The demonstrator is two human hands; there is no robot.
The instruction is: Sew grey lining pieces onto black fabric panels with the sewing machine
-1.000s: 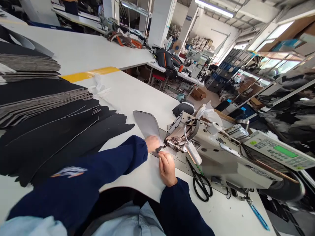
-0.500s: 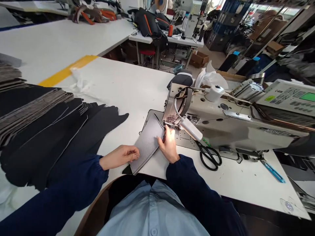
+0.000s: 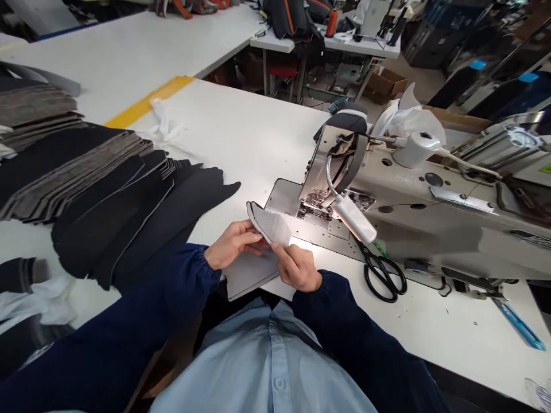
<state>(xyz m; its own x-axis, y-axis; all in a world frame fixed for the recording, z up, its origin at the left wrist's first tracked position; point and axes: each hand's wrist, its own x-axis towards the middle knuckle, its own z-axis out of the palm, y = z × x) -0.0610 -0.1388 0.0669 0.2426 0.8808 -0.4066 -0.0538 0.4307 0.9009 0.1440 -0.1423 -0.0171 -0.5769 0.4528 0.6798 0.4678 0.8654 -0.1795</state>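
A grey ribbed fabric piece with dark edging is bent up between my hands, its lower part hanging toward the table's front edge. My left hand pinches its left edge between thumb and fingers. On the right, my right hand grips the near edge, thumb and forefinger closed on it. The sewing machine stands just beyond, and the fabric is apart from its needle area. Black-handled scissors lie right of my right hand, their blades partly hidden by the machine's lamp.
Stacks of dark cut fabric pieces cover the left of the white table. A yellow strip and white scraps lie behind them. A blue cutter rests at the right edge.
The fabric piece has come away from the machine's needle area toward me and been bent up. My left hand has moved from resting by it to gripping it. The view has shifted.
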